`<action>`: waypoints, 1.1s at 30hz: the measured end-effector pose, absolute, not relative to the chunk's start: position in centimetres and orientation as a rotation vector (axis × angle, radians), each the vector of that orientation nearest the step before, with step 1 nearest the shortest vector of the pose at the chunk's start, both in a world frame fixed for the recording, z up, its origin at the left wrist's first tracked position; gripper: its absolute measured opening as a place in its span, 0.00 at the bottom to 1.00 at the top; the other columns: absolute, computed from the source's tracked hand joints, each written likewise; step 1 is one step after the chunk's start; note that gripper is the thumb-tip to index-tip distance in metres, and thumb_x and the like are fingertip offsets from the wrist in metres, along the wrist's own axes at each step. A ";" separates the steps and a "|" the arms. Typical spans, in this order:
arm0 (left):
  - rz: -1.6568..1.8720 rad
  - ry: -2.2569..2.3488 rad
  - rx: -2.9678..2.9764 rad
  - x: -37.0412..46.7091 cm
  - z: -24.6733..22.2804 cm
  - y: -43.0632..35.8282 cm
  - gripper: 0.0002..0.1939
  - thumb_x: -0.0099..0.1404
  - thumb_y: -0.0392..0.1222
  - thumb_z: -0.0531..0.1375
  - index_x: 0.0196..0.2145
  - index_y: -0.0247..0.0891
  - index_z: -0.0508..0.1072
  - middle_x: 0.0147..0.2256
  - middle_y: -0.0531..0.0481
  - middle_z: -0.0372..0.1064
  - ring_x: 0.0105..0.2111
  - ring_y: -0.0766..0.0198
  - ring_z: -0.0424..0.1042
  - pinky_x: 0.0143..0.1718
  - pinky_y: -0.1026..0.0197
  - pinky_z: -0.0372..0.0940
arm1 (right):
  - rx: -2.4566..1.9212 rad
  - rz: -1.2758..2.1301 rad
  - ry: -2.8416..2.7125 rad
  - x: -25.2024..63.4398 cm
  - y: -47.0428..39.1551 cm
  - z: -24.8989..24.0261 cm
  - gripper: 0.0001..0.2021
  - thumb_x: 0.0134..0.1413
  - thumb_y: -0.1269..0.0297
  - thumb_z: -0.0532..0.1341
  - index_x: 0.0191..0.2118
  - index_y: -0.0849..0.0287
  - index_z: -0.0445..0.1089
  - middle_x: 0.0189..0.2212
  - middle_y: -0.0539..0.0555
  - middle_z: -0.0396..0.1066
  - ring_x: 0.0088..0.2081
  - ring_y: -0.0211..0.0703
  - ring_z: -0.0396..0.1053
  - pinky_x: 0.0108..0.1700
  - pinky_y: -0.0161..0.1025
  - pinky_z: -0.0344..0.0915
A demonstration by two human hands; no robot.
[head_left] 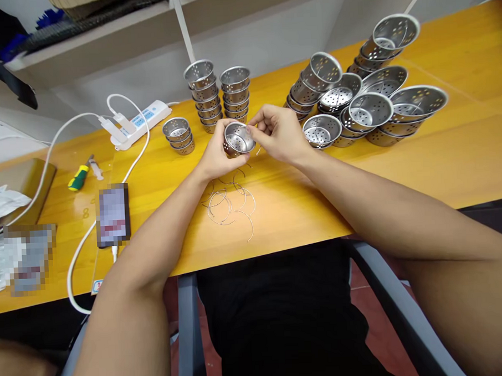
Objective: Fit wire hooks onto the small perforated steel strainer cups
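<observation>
Fingers [260, 135] of our right hand [281, 132] are drawn in, thumb and forefinger pinching close together at the rim of a small perforated metal cup [239, 138]; whether they have the rim itself or a fine bit of wire between them, we cannot tell. Our left hand [215, 155] wraps the cup, thumb along its near side and fingers round the far side, holding it tilted above the table [293, 208] with its open mouth toward us. A thin line crosses inside the cup. The work in hand looks like fine fingertip work at that rim, with the left hand as the steady support. As we judge it, such a move calls for a still cup, a light pinch and some care not to bend anything thin. Just below our hands, thin curved wires [252, 225] lie loosely overlapping on the table. Beyond the cup stand two taller stacks of like cups, one on the left [207, 94] and one beside it [236, 94], with a shorter stack [179, 138] nearer our left arm. To our right is a crowded group of stacked cups [371, 112], several leaning. Farther left lie a phone [113, 213], a power strip [142, 125] and a green and yellow screwdriver [79, 178].
</observation>
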State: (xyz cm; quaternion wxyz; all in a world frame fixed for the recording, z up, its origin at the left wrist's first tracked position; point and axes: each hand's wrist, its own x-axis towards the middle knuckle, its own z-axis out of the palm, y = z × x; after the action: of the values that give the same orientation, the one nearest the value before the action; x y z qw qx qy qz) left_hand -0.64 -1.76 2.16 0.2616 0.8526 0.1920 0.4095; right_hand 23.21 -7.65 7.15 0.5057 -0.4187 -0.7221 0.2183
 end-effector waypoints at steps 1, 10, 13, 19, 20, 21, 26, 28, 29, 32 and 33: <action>1.094 0.520 2.312 -0.5 2.2 -1.9 0.54 0.65 0.77 0.75 0.72 0.46 0.58 0.64 0.41 0.68 0.66 0.45 0.76 0.75 0.35 0.69 | -1.019 0.519 -1.742 23.2 -7.6 7.1 0.21 0.68 0.39 0.75 0.41 0.51 0.77 0.28 0.50 0.68 0.31 0.46 0.65 0.38 0.48 0.73; 1.091 0.583 2.332 -0.3 1.9 -1.9 0.62 0.58 0.80 0.77 0.74 0.49 0.56 0.65 0.41 0.68 0.68 0.42 0.76 0.76 0.34 0.67 | -1.051 0.559 -1.709 22.6 -7.8 7.0 0.23 0.67 0.36 0.75 0.40 0.51 0.74 0.26 0.49 0.66 0.31 0.46 0.66 0.38 0.48 0.75; 1.118 0.616 2.308 -0.1 2.1 -2.2 0.61 0.56 0.81 0.78 0.72 0.48 0.59 0.63 0.41 0.70 0.67 0.42 0.77 0.74 0.35 0.69 | -1.051 0.602 -1.687 22.6 -8.0 7.1 0.22 0.66 0.36 0.75 0.40 0.49 0.74 0.27 0.49 0.66 0.32 0.48 0.67 0.38 0.49 0.75; 1.151 0.638 2.270 0.3 2.7 -3.2 0.58 0.56 0.81 0.78 0.70 0.47 0.62 0.61 0.43 0.72 0.62 0.47 0.81 0.70 0.40 0.74 | -1.067 0.639 -1.665 22.4 -8.2 7.4 0.22 0.65 0.35 0.76 0.41 0.49 0.76 0.27 0.52 0.69 0.35 0.52 0.73 0.42 0.53 0.79; 1.157 0.631 2.269 0.3 2.7 -3.2 0.58 0.57 0.81 0.77 0.70 0.47 0.63 0.61 0.43 0.72 0.61 0.48 0.81 0.69 0.41 0.75 | -1.063 0.644 -1.662 22.4 -8.3 7.6 0.23 0.64 0.34 0.76 0.42 0.49 0.78 0.27 0.52 0.70 0.35 0.53 0.74 0.42 0.53 0.80; 1.164 0.623 2.270 0.2 2.8 -3.2 0.57 0.58 0.82 0.76 0.70 0.47 0.63 0.61 0.44 0.73 0.61 0.48 0.81 0.69 0.41 0.75 | -1.051 0.653 -1.662 22.4 -8.5 7.8 0.24 0.64 0.33 0.75 0.43 0.49 0.78 0.28 0.53 0.72 0.36 0.53 0.75 0.43 0.54 0.81; 1.162 0.588 2.230 -0.5 3.0 -2.7 0.50 0.64 0.81 0.72 0.69 0.46 0.67 0.57 0.44 0.77 0.58 0.50 0.83 0.68 0.40 0.77 | -0.884 0.845 -1.763 23.3 -9.5 9.8 0.29 0.64 0.26 0.73 0.45 0.49 0.82 0.41 0.57 0.84 0.39 0.51 0.77 0.41 0.50 0.79; 1.134 0.580 2.179 -0.8 3.2 -2.5 0.47 0.66 0.80 0.71 0.67 0.45 0.69 0.55 0.44 0.79 0.53 0.53 0.83 0.64 0.43 0.79 | -0.812 0.963 -1.813 23.8 -9.6 10.3 0.31 0.60 0.25 0.75 0.47 0.49 0.83 0.38 0.55 0.83 0.34 0.47 0.74 0.36 0.47 0.75; 1.117 0.573 2.154 -0.9 3.3 -2.5 0.46 0.67 0.80 0.71 0.66 0.45 0.70 0.54 0.45 0.79 0.51 0.55 0.83 0.62 0.45 0.79 | -0.783 1.008 -1.827 24.0 -9.6 10.4 0.31 0.58 0.24 0.76 0.47 0.48 0.82 0.36 0.54 0.82 0.31 0.45 0.72 0.33 0.46 0.72; 1.074 0.547 2.114 -1.0 3.6 -2.7 0.46 0.66 0.79 0.73 0.66 0.45 0.70 0.55 0.45 0.80 0.50 0.56 0.83 0.59 0.49 0.80 | -0.751 1.077 -1.820 24.2 -9.3 10.3 0.33 0.52 0.23 0.79 0.42 0.48 0.80 0.29 0.51 0.76 0.28 0.43 0.68 0.30 0.45 0.68; 1.070 0.545 2.118 -0.9 3.6 -2.7 0.47 0.65 0.79 0.74 0.66 0.46 0.70 0.56 0.44 0.79 0.52 0.56 0.84 0.59 0.49 0.80 | -0.764 1.085 -1.801 24.2 -9.2 10.2 0.34 0.51 0.22 0.79 0.41 0.48 0.79 0.28 0.50 0.75 0.27 0.43 0.67 0.29 0.44 0.67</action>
State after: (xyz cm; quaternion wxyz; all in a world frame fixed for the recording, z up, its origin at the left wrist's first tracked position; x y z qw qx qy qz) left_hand -0.93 -2.71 3.62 0.3461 0.8162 0.2099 0.4123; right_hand 24.19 -9.17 10.18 0.4370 -0.3071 -0.7242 0.4361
